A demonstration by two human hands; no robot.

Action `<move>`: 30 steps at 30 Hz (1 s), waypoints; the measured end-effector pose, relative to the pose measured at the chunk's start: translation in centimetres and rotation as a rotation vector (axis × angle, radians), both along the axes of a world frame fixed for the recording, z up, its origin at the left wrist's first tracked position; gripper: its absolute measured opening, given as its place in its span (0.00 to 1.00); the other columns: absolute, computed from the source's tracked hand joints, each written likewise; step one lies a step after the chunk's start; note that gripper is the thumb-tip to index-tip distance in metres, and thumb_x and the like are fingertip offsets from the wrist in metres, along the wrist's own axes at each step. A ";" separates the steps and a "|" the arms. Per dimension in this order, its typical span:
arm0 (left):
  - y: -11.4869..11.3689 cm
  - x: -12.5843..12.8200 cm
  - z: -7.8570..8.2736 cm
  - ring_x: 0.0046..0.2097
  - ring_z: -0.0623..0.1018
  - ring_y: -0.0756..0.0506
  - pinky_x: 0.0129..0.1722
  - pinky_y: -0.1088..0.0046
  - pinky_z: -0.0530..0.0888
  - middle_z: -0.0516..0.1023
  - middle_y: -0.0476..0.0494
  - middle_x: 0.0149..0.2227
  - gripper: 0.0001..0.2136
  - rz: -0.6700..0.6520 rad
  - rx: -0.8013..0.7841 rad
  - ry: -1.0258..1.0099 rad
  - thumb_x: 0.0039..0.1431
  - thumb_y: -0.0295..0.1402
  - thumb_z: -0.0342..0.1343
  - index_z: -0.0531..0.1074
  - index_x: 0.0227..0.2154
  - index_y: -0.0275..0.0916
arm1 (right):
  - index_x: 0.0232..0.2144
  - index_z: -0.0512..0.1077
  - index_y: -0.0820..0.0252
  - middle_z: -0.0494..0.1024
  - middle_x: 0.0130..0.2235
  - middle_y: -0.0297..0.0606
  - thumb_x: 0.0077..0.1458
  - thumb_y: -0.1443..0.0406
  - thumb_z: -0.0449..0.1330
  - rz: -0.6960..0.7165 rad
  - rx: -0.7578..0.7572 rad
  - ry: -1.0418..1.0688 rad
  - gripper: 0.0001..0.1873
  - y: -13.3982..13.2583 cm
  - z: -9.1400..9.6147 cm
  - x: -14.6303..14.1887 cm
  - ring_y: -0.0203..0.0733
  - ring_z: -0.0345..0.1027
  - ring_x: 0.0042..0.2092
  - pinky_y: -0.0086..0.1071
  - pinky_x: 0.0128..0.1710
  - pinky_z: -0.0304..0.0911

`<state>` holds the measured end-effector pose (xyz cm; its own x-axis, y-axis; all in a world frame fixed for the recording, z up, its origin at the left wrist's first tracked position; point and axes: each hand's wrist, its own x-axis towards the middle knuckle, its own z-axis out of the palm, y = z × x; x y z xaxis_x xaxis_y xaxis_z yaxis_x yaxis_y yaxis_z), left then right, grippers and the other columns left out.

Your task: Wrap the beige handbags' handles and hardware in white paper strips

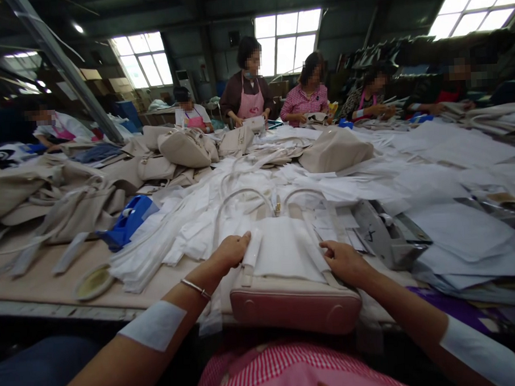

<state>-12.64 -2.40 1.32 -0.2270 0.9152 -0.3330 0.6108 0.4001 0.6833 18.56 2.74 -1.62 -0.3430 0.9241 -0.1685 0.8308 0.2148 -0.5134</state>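
Note:
A pale beige handbag [297, 311] lies on the table edge before me, its base toward my body. A white wrapping sheet [285, 248] covers its front panel, and the strap parts at either side carry white wraps. Two looped handles [244, 194] point away from me, with a small gold clasp [277, 208] between them. My left hand [233, 251] is closed at the bag's left side, thumb along the wrapped strap. At the right side my right hand [345, 262] is closed too, fingers curled against the edge. The undersides of both grips are hidden.
A blue tape dispenser [128, 221] and a round tape roll [94, 281] lie left. A grey metal box [389, 233] and stacked white sheets [464, 229] are right. More beige bags [185, 148] pile up beyond. Several co-workers [247, 96] work across the table.

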 end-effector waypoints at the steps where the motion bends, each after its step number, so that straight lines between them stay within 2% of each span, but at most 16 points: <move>1: -0.1 0.0 -0.2 0.19 0.67 0.48 0.19 0.72 0.61 0.67 0.47 0.18 0.24 0.029 -0.003 -0.039 0.60 0.52 0.44 0.68 0.21 0.38 | 0.51 0.72 0.69 0.80 0.32 0.40 0.53 0.66 0.54 0.001 -0.008 0.007 0.23 0.0 0.1 0.0 0.44 0.73 0.36 0.33 0.36 0.61; 4: -0.4 0.0 -0.5 0.20 0.66 0.50 0.19 0.75 0.61 0.66 0.50 0.19 0.19 0.082 -0.027 -0.181 0.59 0.49 0.49 0.68 0.26 0.38 | 0.48 0.73 0.66 0.79 0.29 0.38 0.54 0.65 0.53 0.009 -0.022 0.002 0.20 -0.1 0.1 0.1 0.44 0.73 0.34 0.33 0.34 0.60; 7: -1.0 -0.2 -0.1 0.21 0.64 0.52 0.20 0.77 0.62 0.65 0.53 0.20 0.16 0.096 -0.086 -0.338 0.57 0.48 0.50 0.68 0.30 0.38 | 0.45 0.73 0.64 0.80 0.29 0.39 0.55 0.64 0.52 0.025 -0.010 -0.018 0.18 -0.2 -0.1 0.3 0.44 0.73 0.33 0.34 0.35 0.60; 14: -2.3 -0.7 1.8 0.22 0.62 0.54 0.21 0.79 0.58 0.63 0.55 0.20 0.13 0.013 -0.171 -0.496 0.43 0.42 0.60 0.67 0.26 0.37 | 0.48 0.70 0.66 0.80 0.34 0.44 0.55 0.62 0.55 -0.006 0.059 -0.104 0.20 -0.4 -0.3 0.3 0.48 0.73 0.39 0.35 0.38 0.60; 18: -2.4 -0.5 1.6 0.22 0.61 0.54 0.21 0.78 0.58 0.62 0.55 0.19 0.10 -0.004 -0.147 -0.454 0.43 0.39 0.57 0.64 0.21 0.38 | 0.45 0.71 0.66 0.80 0.31 0.41 0.54 0.64 0.56 -0.029 -0.027 -0.068 0.17 -0.2 -0.2 0.1 0.45 0.73 0.35 0.34 0.35 0.60; 22: -2.5 -0.3 1.4 0.21 0.60 0.53 0.20 0.77 0.55 0.59 0.56 0.17 0.08 -0.011 -0.070 -0.330 0.42 0.34 0.53 0.59 0.18 0.40 | 0.43 0.72 0.65 0.78 0.28 0.37 0.49 0.69 0.56 -0.051 -0.088 -0.006 0.17 -0.4 -0.1 -0.2 0.41 0.71 0.30 0.31 0.30 0.59; 26: -2.7 -0.3 1.8 0.19 0.55 0.54 0.18 0.76 0.51 0.53 0.57 0.16 0.07 -0.027 -0.052 -0.231 0.40 0.30 0.50 0.55 0.16 0.41 | 0.44 0.72 0.65 0.77 0.26 0.35 0.48 0.72 0.55 0.024 -0.141 0.030 0.19 -1.1 0.1 -0.1 0.40 0.70 0.28 0.30 0.28 0.58; 28: -2.7 -0.4 2.0 0.20 0.54 0.54 0.19 0.75 0.51 0.52 0.58 0.15 0.09 -0.039 -0.048 -0.188 0.39 0.28 0.50 0.54 0.15 0.42 | 0.45 0.73 0.65 0.79 0.28 0.37 0.49 0.72 0.54 0.086 -0.106 0.011 0.19 -1.5 0.4 0.1 0.41 0.71 0.30 0.31 0.30 0.60; 30: -2.6 -0.4 2.1 0.20 0.54 0.54 0.19 0.75 0.50 0.51 0.58 0.15 0.10 -0.056 -0.047 -0.150 0.38 0.28 0.51 0.52 0.15 0.42 | 0.47 0.74 0.65 0.81 0.35 0.43 0.52 0.71 0.53 0.117 0.005 -0.046 0.20 -1.8 0.8 0.2 0.44 0.73 0.37 0.33 0.37 0.62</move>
<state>-13.05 -5.02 3.38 -0.1210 0.9077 -0.4017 0.5253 0.4019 0.7500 18.80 0.93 -0.84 -0.4405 0.8790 -0.1825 0.8226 0.3138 -0.4741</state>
